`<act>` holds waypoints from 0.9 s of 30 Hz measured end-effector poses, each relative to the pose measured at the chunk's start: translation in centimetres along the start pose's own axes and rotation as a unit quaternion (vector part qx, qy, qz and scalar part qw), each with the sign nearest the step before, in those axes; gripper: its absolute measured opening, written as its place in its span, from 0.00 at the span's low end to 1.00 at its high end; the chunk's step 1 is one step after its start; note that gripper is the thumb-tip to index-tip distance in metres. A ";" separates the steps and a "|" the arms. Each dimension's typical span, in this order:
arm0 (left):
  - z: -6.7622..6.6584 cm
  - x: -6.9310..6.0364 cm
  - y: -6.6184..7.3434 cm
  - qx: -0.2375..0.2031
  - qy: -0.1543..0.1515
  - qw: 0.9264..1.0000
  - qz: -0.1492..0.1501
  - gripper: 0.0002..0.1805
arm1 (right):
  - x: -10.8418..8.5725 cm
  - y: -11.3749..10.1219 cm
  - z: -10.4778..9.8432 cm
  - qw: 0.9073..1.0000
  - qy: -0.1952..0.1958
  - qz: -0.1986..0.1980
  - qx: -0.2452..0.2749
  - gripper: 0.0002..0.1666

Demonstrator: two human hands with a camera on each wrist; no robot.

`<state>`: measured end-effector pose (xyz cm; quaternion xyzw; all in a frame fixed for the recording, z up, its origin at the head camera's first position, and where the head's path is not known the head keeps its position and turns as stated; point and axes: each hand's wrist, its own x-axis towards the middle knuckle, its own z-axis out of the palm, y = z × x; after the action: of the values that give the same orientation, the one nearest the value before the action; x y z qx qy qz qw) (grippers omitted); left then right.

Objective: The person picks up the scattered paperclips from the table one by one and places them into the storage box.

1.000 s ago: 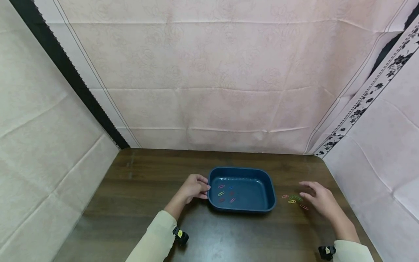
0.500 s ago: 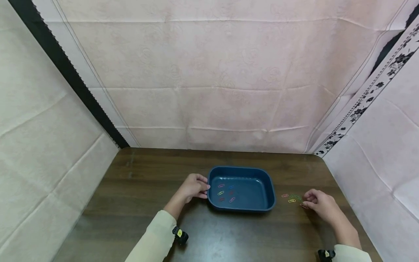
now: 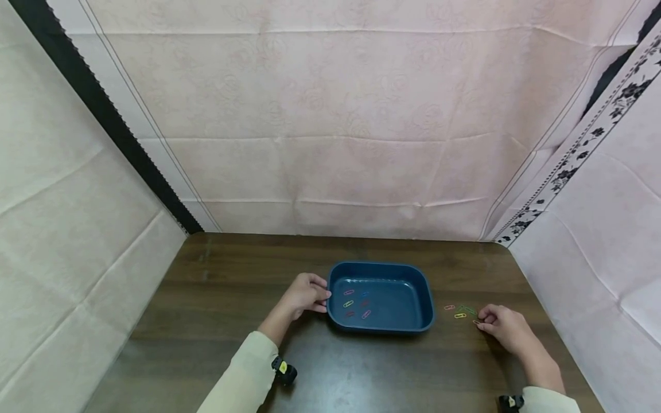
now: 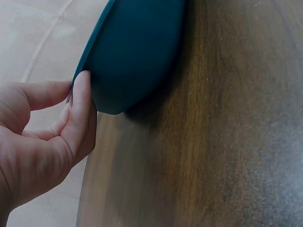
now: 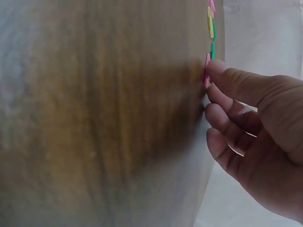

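A blue rectangular tray sits on the table, with several coloured paper clips lying in its left half, among them a yellow paper clip. My left hand pinches the tray's left rim; in the left wrist view the thumb and fingers lie on either side of that rim. Right of the tray, my right hand pinches a pink paper clip at table level between thumb and forefinger. Fingertips partly hide this clip in the head view.
Beside the right hand lie a pink paper clip, a yellow paper clip and green paper clips. The brown wooden table is bordered by pale cloth at the back and both sides.
My right hand has come down slightly toward the front, and its spread thumb and fingers have closed in on the nearest pink paper clip. The left hand and tray have stayed put.
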<state>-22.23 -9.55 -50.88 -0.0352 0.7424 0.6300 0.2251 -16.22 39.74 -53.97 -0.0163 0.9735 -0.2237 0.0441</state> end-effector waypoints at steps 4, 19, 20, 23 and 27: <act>0.0 -0.1 0.0 0.000 0.002 1.000 0.001 0.16 | 0.0 0.1 0.3 1.000 0.011 -0.009 -0.008 0.08; 0.3 -0.3 0.1 -0.010 -0.004 1.000 0.005 0.15 | -0.1 0.1 0.4 0.999 0.005 -0.025 -0.025 0.09; 0.3 -0.3 0.1 -0.011 -0.004 1.000 0.005 0.15 | -0.1 0.2 0.4 0.999 0.005 -0.026 -0.025 0.09; 0.2 -0.3 0.2 -0.011 -0.005 1.000 0.006 0.15 | -0.2 0.3 0.3 0.999 0.007 -0.029 -0.026 0.08; 0.1 -0.3 0.2 -0.010 -0.005 1.000 0.007 0.16 | -0.2 0.2 0.2 0.999 0.019 -0.038 -0.029 0.08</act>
<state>-22.00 -9.46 -50.61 -0.0291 0.7348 0.6393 0.2246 -16.01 39.83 -54.20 -0.0506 0.9789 -0.1971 0.0169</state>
